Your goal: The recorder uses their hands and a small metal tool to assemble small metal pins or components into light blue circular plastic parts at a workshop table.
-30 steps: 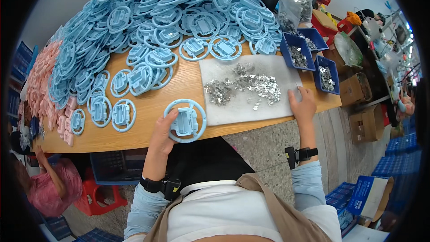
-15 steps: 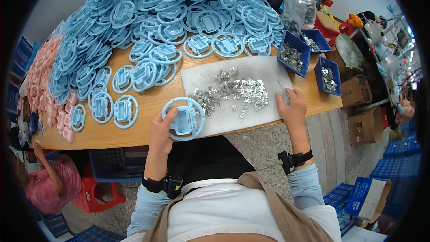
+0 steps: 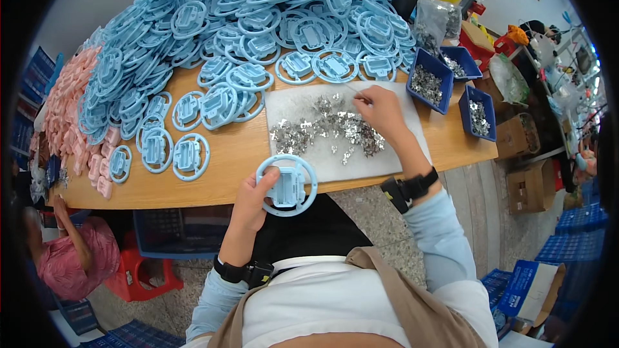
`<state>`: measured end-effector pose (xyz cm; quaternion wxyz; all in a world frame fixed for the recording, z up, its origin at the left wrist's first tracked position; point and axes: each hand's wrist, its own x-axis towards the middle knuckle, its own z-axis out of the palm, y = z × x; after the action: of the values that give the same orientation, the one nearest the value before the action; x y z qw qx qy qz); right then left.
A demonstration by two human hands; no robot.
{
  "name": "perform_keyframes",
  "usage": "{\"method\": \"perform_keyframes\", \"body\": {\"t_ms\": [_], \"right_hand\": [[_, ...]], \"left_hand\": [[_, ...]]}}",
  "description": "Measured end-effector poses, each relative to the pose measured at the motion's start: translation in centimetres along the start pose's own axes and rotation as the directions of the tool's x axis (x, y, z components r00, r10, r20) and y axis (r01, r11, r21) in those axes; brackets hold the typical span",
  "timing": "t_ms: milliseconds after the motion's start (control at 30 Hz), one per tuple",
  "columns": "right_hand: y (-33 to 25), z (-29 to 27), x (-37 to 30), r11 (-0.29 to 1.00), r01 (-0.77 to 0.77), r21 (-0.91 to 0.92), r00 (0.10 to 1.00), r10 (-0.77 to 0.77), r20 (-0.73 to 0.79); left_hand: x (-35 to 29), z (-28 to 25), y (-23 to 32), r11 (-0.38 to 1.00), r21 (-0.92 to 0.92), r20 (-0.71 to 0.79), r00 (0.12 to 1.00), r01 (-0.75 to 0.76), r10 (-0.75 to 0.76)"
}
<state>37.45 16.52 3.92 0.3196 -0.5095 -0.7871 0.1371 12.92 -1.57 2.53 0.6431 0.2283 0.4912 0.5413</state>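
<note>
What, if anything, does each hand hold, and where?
Left hand: blue ring-shaped part, by its left rim. Right hand: seemingly a thin tool, exact spot unclear.

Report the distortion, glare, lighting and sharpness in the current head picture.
All in the head view: fisheye distortion bows the table, corners are black; metal pieces on the white pad glint brightly; light looks fairly even; the light-blue ring frame in the left hand is fairly sharp; the thin tool in the right hand is hard to make out.
</note>
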Motion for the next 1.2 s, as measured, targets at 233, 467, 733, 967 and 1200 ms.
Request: {"method": "perform_keyframes", "body": {"t_ms": [233, 467, 733, 967, 1200], "right_hand": [[-1.1, 3.2, 3.6, 0.990, 0.006, -0.142, 0.972, 0.027, 0.232], [1.3, 0.7, 4.2, 0.930, 0.350, -0.114, 0.919, -0.317, 0.235], [0.8, 1.0, 2.1, 0.988, -0.072, 0.136, 0.993, 0.058, 0.107], [0.7, 1.9, 1.8, 0.980, -0.034, 0.197, 0.999, 0.027, 0.036], [-8.5, -0.5, -1.3, 0.888, -0.030, 0.459, 0.960, -0.103, 0.261]], "left_hand": [[-0.4, -0.3, 1.4, 0.990, -0.136, -0.099, 0.995, -0.033, 0.019], [0.6, -1.1, 1.0, 0.988, -0.149, -0.063, 0.998, -0.037, 0.028], [1.5, 0.5, 1.8, 0.995, -0.081, -0.062, 0.997, -0.053, 0.048], [2.4, 1.8, 2.0, 0.994, -0.037, -0.058, 0.993, -0.100, 0.098], [3.2, 2.9, 1.9, 0.999, -0.024, 0.011, 0.999, -0.046, 0.047]]}}
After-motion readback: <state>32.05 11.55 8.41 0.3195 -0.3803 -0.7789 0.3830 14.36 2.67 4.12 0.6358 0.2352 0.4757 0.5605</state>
